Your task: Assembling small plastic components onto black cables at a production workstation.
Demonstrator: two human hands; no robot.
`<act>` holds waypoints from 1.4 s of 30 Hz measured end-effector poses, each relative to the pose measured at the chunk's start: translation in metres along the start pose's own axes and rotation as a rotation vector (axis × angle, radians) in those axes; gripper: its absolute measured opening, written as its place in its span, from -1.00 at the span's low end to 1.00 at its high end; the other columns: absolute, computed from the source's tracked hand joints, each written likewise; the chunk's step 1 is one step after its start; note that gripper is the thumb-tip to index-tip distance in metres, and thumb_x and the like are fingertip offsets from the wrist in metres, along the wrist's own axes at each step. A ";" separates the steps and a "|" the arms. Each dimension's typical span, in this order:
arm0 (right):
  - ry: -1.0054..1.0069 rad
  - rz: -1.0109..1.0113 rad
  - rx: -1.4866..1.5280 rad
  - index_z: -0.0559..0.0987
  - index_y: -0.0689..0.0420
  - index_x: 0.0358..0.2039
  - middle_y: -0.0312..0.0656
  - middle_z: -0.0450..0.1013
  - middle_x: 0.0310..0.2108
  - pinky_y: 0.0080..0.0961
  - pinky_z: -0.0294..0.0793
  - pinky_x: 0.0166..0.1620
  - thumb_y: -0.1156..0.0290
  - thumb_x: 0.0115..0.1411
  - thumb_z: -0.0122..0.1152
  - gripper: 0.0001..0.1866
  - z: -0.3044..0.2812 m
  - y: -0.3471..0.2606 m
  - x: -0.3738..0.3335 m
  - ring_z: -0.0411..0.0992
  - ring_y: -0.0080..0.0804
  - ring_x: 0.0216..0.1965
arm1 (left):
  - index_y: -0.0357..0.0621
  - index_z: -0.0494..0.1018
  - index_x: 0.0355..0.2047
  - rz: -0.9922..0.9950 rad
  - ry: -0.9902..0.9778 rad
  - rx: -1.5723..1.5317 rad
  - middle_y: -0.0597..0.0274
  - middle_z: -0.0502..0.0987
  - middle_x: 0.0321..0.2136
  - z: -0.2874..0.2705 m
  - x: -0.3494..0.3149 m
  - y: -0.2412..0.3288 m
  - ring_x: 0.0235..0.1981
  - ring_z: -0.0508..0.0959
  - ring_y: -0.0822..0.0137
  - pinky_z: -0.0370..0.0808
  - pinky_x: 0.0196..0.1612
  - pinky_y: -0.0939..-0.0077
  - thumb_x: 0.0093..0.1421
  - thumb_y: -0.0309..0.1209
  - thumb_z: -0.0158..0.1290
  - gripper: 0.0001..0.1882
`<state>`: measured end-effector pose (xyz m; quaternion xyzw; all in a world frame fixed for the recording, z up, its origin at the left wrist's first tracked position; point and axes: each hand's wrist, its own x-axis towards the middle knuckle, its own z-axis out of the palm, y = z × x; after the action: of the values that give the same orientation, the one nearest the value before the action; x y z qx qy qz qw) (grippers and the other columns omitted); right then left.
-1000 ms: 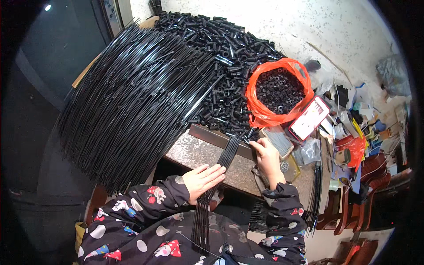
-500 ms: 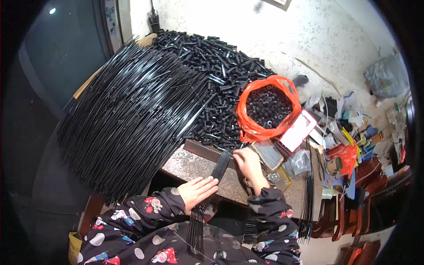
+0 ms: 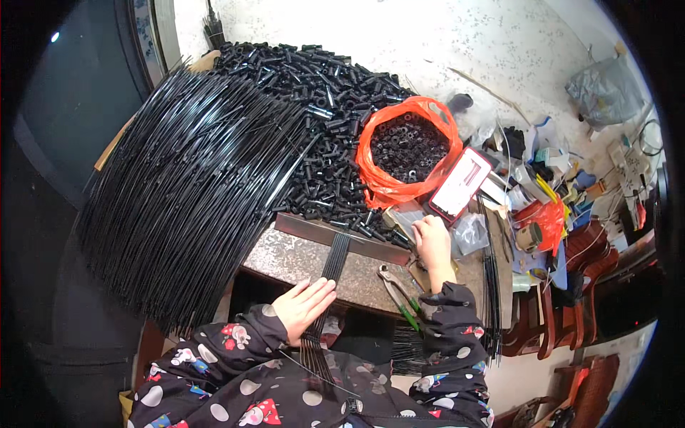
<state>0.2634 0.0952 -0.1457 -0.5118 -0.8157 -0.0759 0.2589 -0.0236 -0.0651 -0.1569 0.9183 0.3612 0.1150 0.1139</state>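
My left hand (image 3: 305, 309) lies flat, fingers stretched, across a row of thin black rods (image 3: 335, 258). The rods run side by side from a dark metal strip (image 3: 307, 227) on the tabletop to my lap. My right hand (image 3: 433, 247) is over a small clear box (image 3: 404, 217), its fingers curled together; what they hold, if anything, is hidden. Between the hands, pliers with green handles (image 3: 401, 296) lie on the speckled tabletop (image 3: 289, 258).
A large heap of long black rods (image 3: 193, 192) rises at left. Short black tubes (image 3: 321, 143) pile behind the strip. An orange bag (image 3: 385, 189) holds small black rings. A lit phone (image 3: 461, 184), more rods (image 3: 491, 285) and clutter fill the right.
My right hand has moved right, from the far ends of the rods to the clear box. That uncovers the pliers. The view has shifted a little; my left hand stays flat on the rods.
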 end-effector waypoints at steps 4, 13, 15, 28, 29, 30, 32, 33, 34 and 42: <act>-0.052 -0.082 0.317 0.51 0.14 -0.40 -0.13 0.37 -0.45 -0.35 0.37 -0.33 0.54 -0.07 0.08 -0.84 0.012 -0.047 0.000 0.38 -0.14 -0.41 | -0.36 0.07 0.08 0.001 -0.044 0.021 -0.10 0.07 0.13 0.001 0.001 -0.001 0.16 0.11 0.06 0.07 0.13 0.22 -0.28 -0.24 0.09 -0.12; -0.261 -0.021 0.280 0.54 0.14 -0.39 -0.12 0.36 -0.47 -0.36 0.38 -0.34 0.56 -0.07 0.06 -0.81 0.018 -0.062 -0.005 0.39 -0.13 -0.42 | -0.36 0.05 0.09 -0.009 -0.043 -0.070 -0.07 0.04 0.14 0.001 0.004 -0.004 0.18 0.05 0.10 0.06 0.14 0.26 -0.45 -0.20 0.23 0.05; -0.266 -0.010 0.291 0.54 0.14 -0.39 -0.11 0.36 -0.48 -0.36 0.38 -0.34 0.57 -0.08 0.06 -0.81 0.017 -0.061 -0.006 0.39 -0.13 -0.43 | -0.36 0.05 0.09 -0.014 -0.034 -0.068 -0.07 0.05 0.14 0.003 0.002 -0.004 0.19 0.05 0.10 0.07 0.14 0.26 -0.44 -0.19 0.22 0.04; -0.261 -0.007 0.312 0.52 0.12 -0.36 -0.13 0.36 -0.44 -0.34 0.39 -0.33 0.55 -0.06 0.06 -0.80 0.021 -0.071 -0.001 0.40 -0.12 -0.41 | -0.34 0.03 0.10 0.012 -0.081 0.001 -0.06 0.03 0.14 0.000 0.005 -0.005 0.20 0.03 0.11 0.05 0.15 0.25 -0.47 -0.16 0.24 0.08; -0.267 0.007 0.341 0.52 0.11 -0.35 -0.12 0.36 -0.45 -0.36 0.37 -0.32 0.55 -0.05 0.07 -0.80 0.021 -0.071 0.000 0.39 -0.12 -0.40 | -0.34 0.03 0.10 0.019 -0.082 0.000 -0.06 0.03 0.14 -0.002 0.005 -0.005 0.20 0.03 0.11 0.05 0.15 0.25 -0.47 -0.16 0.24 0.08; -0.265 0.013 0.336 0.52 0.11 -0.35 -0.12 0.36 -0.45 -0.36 0.37 -0.32 0.55 -0.05 0.07 -0.80 0.021 -0.071 0.000 0.39 -0.12 -0.40 | -0.33 0.04 0.10 0.003 -0.092 -0.039 -0.06 0.04 0.15 -0.005 0.004 -0.004 0.19 0.04 0.11 0.06 0.14 0.24 -0.41 -0.21 0.19 0.02; -0.263 -0.017 0.321 0.53 0.11 -0.37 -0.12 0.37 -0.44 -0.31 0.41 -0.33 0.54 -0.04 0.01 -0.81 0.022 -0.072 0.003 0.41 -0.10 -0.43 | -0.32 0.05 0.10 -0.007 -0.104 -0.079 -0.05 0.04 0.15 -0.006 0.005 -0.004 0.19 0.06 0.11 0.07 0.14 0.23 -0.35 -0.25 0.15 -0.05; -0.275 -0.029 0.308 0.53 0.11 -0.39 -0.12 0.37 -0.44 -0.30 0.41 -0.33 0.53 -0.03 -0.01 -0.81 0.024 -0.071 0.004 0.41 -0.11 -0.43 | -0.32 0.05 0.10 -0.006 -0.116 -0.053 -0.06 0.04 0.15 -0.005 0.006 -0.005 0.18 0.07 0.10 0.07 0.13 0.22 -0.36 -0.24 0.15 -0.04; -0.273 -0.021 0.302 0.53 0.11 -0.39 -0.12 0.37 -0.44 -0.30 0.41 -0.33 0.53 -0.03 -0.01 -0.81 0.025 -0.071 0.006 0.41 -0.11 -0.43 | -0.32 0.04 0.10 -0.005 -0.128 -0.028 -0.06 0.04 0.15 -0.005 0.006 -0.005 0.18 0.07 0.09 0.07 0.13 0.22 -0.36 -0.23 0.16 -0.03; -0.082 -0.254 0.134 0.45 0.13 -0.54 -0.19 0.32 -0.51 -0.36 0.37 -0.42 0.47 -0.09 0.03 -0.94 0.020 -0.058 0.011 0.34 -0.23 -0.43 | -0.33 0.03 0.10 0.001 -0.101 0.014 -0.06 0.04 0.15 0.001 0.004 -0.006 0.18 0.07 0.08 0.06 0.13 0.22 -0.33 -0.29 0.10 -0.08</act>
<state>0.2023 0.0846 -0.1488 -0.3888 -0.8870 -0.0322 0.2472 -0.0240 -0.0583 -0.1586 0.9239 0.3554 0.0661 0.1255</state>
